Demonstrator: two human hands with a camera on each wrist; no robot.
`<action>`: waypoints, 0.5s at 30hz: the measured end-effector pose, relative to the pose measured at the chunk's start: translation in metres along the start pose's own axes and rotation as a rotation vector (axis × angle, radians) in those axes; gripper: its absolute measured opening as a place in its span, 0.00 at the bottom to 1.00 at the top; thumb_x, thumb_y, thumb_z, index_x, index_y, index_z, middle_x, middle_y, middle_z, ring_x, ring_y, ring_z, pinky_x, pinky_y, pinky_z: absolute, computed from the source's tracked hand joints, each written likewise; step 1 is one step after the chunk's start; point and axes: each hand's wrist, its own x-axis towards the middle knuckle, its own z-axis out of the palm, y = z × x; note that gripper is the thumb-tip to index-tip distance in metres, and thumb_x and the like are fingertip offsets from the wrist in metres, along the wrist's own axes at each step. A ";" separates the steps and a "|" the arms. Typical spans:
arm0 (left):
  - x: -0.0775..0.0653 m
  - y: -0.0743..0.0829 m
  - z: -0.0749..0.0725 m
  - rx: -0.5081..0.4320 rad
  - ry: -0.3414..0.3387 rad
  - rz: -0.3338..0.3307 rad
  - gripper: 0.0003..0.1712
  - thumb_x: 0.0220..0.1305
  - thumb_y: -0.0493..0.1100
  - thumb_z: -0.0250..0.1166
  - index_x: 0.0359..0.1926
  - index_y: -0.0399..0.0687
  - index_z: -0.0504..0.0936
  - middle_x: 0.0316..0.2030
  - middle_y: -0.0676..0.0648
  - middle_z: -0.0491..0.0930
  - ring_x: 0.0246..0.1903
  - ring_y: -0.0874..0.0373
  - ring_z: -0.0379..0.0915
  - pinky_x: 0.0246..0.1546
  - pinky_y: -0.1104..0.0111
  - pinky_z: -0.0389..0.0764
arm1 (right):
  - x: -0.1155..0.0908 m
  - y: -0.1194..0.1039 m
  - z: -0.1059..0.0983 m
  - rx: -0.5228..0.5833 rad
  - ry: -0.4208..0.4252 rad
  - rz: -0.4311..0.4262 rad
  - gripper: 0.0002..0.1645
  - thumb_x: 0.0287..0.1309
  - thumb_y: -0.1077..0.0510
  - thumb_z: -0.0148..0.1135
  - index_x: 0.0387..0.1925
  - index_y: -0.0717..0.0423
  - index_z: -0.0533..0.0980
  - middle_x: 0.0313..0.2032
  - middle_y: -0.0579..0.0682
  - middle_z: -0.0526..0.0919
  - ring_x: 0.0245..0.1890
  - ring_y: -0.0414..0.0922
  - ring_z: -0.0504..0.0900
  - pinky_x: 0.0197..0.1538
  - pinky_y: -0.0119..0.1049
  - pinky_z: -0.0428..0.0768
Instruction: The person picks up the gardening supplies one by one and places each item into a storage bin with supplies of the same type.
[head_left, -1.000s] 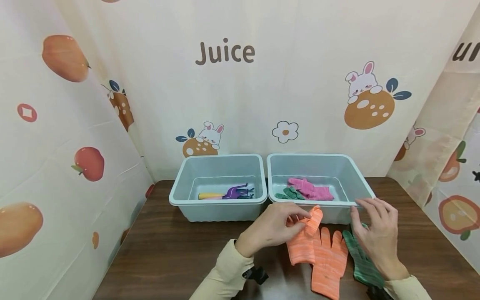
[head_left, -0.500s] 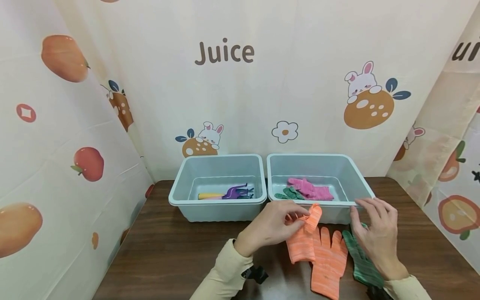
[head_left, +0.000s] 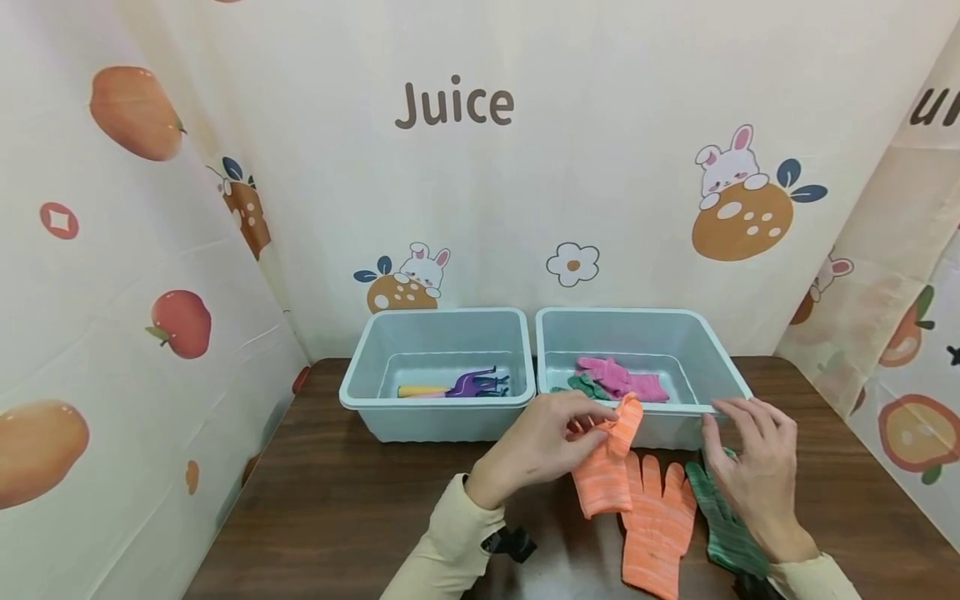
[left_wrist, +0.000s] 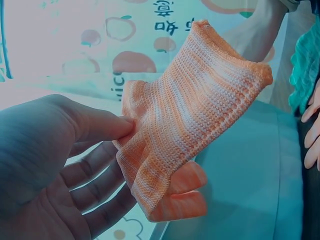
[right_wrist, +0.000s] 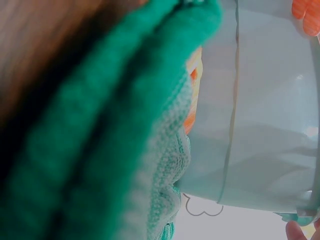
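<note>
- The left hand [head_left: 551, 437] pinches an orange glove [head_left: 606, 479] by its finger end, thumb against fingers.
- That glove is held up just to the hand's right, in front of the right bin [head_left: 675, 429]; in the head view its top overlaps the bin's near rim.
- Its long axis runs roughly front to back: cuff towards the near edge of the surface [head_left: 337, 492], finger end towards the bin. The left hand is clearly the nearer.
- The right hand [head_left: 765, 467] rests relaxed, fingers loosely bent, on the rim near the bin's near right corner.
- Nearer the surface's near edge, a second orange glove [head_left: 658, 533] lies flat beside a dark green glove [head_left: 723, 529].
- Further out, the right bin contains a pink glove [head_left: 637, 386]; the left bin [head_left: 442, 423], a purple pronged thing [head_left: 471, 385].
</note>
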 end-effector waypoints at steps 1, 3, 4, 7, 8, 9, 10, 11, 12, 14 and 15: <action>0.000 0.000 -0.001 -0.005 0.001 -0.005 0.13 0.72 0.39 0.71 0.56 0.48 0.90 0.41 0.51 0.89 0.38 0.68 0.78 0.42 0.82 0.79 | 0.000 0.000 0.000 0.000 0.001 -0.001 0.36 0.72 0.36 0.58 0.43 0.68 0.86 0.44 0.68 0.86 0.53 0.71 0.75 0.72 0.34 0.58; 0.001 0.001 -0.001 -0.015 0.002 -0.011 0.14 0.72 0.39 0.71 0.56 0.48 0.90 0.41 0.50 0.88 0.38 0.68 0.78 0.42 0.80 0.81 | 0.000 0.000 0.000 0.001 0.003 -0.004 0.35 0.72 0.37 0.59 0.43 0.68 0.86 0.44 0.68 0.86 0.53 0.72 0.75 0.72 0.34 0.58; 0.001 0.001 -0.001 -0.017 0.003 -0.013 0.14 0.72 0.39 0.71 0.56 0.48 0.90 0.41 0.50 0.88 0.38 0.68 0.78 0.42 0.79 0.82 | 0.000 -0.001 0.000 0.002 0.005 -0.006 0.34 0.72 0.37 0.59 0.43 0.68 0.85 0.44 0.68 0.86 0.52 0.72 0.75 0.72 0.34 0.58; 0.001 0.000 -0.002 -0.022 0.007 -0.014 0.13 0.71 0.39 0.71 0.55 0.48 0.90 0.41 0.50 0.89 0.38 0.68 0.78 0.42 0.78 0.83 | -0.001 -0.002 0.000 0.005 0.008 -0.007 0.34 0.71 0.38 0.59 0.43 0.68 0.85 0.44 0.68 0.86 0.52 0.72 0.75 0.72 0.34 0.58; 0.001 0.000 -0.002 -0.021 0.008 -0.012 0.13 0.71 0.39 0.71 0.55 0.48 0.90 0.42 0.51 0.89 0.38 0.69 0.78 0.42 0.78 0.82 | -0.001 -0.002 0.000 0.006 0.009 -0.006 0.33 0.71 0.38 0.59 0.43 0.68 0.85 0.44 0.68 0.86 0.52 0.72 0.75 0.72 0.34 0.58; 0.001 0.000 -0.002 -0.017 0.010 -0.010 0.13 0.72 0.39 0.71 0.55 0.48 0.90 0.42 0.51 0.89 0.38 0.70 0.78 0.42 0.80 0.82 | -0.001 -0.002 0.000 0.007 0.009 -0.005 0.33 0.71 0.38 0.59 0.43 0.68 0.85 0.44 0.68 0.86 0.52 0.72 0.75 0.72 0.33 0.58; 0.001 0.000 -0.003 -0.016 0.012 -0.010 0.13 0.72 0.39 0.71 0.55 0.49 0.90 0.42 0.51 0.89 0.38 0.70 0.78 0.42 0.81 0.81 | -0.001 -0.003 0.000 0.008 0.010 -0.004 0.33 0.71 0.38 0.59 0.43 0.68 0.85 0.44 0.68 0.86 0.52 0.72 0.75 0.72 0.33 0.58; 0.001 0.000 -0.003 -0.022 0.015 -0.010 0.13 0.72 0.39 0.71 0.55 0.48 0.90 0.42 0.51 0.89 0.38 0.70 0.78 0.42 0.81 0.81 | -0.001 -0.003 -0.001 0.009 0.010 -0.004 0.33 0.71 0.38 0.60 0.43 0.68 0.85 0.44 0.68 0.86 0.52 0.72 0.75 0.72 0.33 0.58; 0.001 0.000 -0.004 -0.029 0.018 -0.010 0.13 0.72 0.38 0.71 0.55 0.48 0.90 0.42 0.51 0.89 0.38 0.69 0.78 0.42 0.81 0.80 | -0.001 -0.002 -0.001 0.010 0.009 -0.004 0.33 0.71 0.39 0.60 0.43 0.68 0.85 0.44 0.68 0.86 0.52 0.72 0.75 0.72 0.33 0.58; 0.002 0.000 -0.005 -0.041 0.027 -0.010 0.13 0.72 0.38 0.71 0.55 0.48 0.90 0.43 0.50 0.89 0.38 0.68 0.79 0.42 0.81 0.80 | 0.000 -0.002 -0.001 0.010 0.006 -0.001 0.33 0.71 0.38 0.60 0.43 0.68 0.85 0.44 0.67 0.86 0.53 0.71 0.75 0.72 0.33 0.57; 0.002 0.000 -0.005 -0.050 0.031 -0.009 0.13 0.71 0.37 0.71 0.55 0.47 0.90 0.43 0.50 0.89 0.38 0.67 0.80 0.42 0.81 0.80 | 0.000 -0.002 -0.001 0.010 0.005 -0.001 0.33 0.71 0.38 0.60 0.43 0.68 0.85 0.44 0.67 0.86 0.53 0.71 0.74 0.72 0.34 0.58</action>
